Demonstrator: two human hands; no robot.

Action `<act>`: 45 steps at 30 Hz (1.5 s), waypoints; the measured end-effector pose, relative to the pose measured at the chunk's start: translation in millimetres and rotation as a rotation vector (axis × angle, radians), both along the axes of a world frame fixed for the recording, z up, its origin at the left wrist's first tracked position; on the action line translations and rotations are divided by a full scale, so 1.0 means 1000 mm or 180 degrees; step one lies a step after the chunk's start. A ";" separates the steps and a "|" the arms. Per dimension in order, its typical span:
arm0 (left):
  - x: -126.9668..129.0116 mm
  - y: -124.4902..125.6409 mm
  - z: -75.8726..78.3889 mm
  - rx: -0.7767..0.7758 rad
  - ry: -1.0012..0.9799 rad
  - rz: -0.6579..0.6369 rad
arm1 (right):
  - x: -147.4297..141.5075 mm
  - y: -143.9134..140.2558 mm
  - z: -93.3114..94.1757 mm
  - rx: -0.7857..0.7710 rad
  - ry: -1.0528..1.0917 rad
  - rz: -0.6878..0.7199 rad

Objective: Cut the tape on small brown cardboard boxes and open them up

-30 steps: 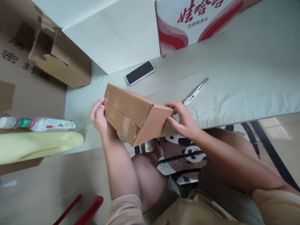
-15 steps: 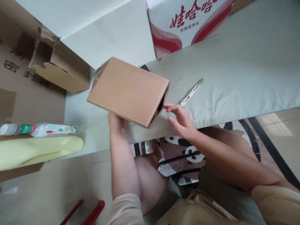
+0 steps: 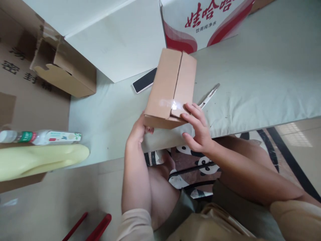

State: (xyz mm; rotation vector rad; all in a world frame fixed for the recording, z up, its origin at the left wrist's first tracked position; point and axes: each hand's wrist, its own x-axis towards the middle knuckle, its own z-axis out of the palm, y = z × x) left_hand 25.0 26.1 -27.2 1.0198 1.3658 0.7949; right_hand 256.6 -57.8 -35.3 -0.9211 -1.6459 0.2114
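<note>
A small brown cardboard box [image 3: 164, 80] is held tilted above the cloth-covered table, its seam side showing and a shiny strip of clear tape [image 3: 173, 104] across the near end of the seam. My left hand [image 3: 138, 130] grips the box from beneath at its near left corner; part of its fingers is hidden under it. The fingertips of my right hand [image 3: 197, 129] touch the flap at the near right corner, with the thumb spread away. Just beyond that hand lies a white utility knife [image 3: 210, 95], its lower end partly covered by the fingers.
Behind the box lies a phone-like dark slab [image 3: 144, 81] beside a large white carton [image 3: 120, 43]. A red-and-white water carton [image 3: 205, 26] stands at the back. Leftward are an open cardboard box [image 3: 72, 73], a plastic bottle [image 3: 42, 137] and a pale yellow object [image 3: 45, 160].
The cardboard box has been turned, so its taped seam now shows instead of a plain side. My left hand has shifted right, and my right fingers have come onto the flap.
</note>
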 end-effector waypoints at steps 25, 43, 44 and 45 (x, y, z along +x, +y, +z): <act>0.007 -0.003 0.027 0.2560 0.0127 0.0891 | 0.009 0.006 0.028 -0.0612 0.0251 0.1835; 0.028 -0.006 0.018 0.2400 -0.0486 0.1325 | 0.045 0.026 0.020 -0.2860 -0.1473 -0.1247; 0.030 -0.004 0.014 0.2463 -0.0433 0.1403 | 0.044 0.026 0.019 -0.2685 -0.1240 -0.1196; 0.031 -0.003 0.010 0.2531 -0.0380 0.1471 | 0.042 0.026 0.018 -0.2476 -0.0991 -0.1137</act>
